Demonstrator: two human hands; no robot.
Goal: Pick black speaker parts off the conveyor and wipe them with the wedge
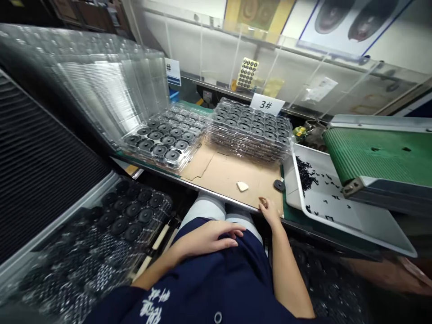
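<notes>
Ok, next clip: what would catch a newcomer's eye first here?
Probably the clear blister trays of black round parts at the bench's left and the stacked trays under the "3#" sign. On the right, a green conveyor overhangs a white bin. The left hand rests on the lap; the right hand touches the cardboard's near edge.

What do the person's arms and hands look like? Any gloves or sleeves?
No gloves: both the left hand and right hand are bare, and so are the forearms. No rings, watch or bracelets show. The dark blue garment has white characters printed on it.
</notes>
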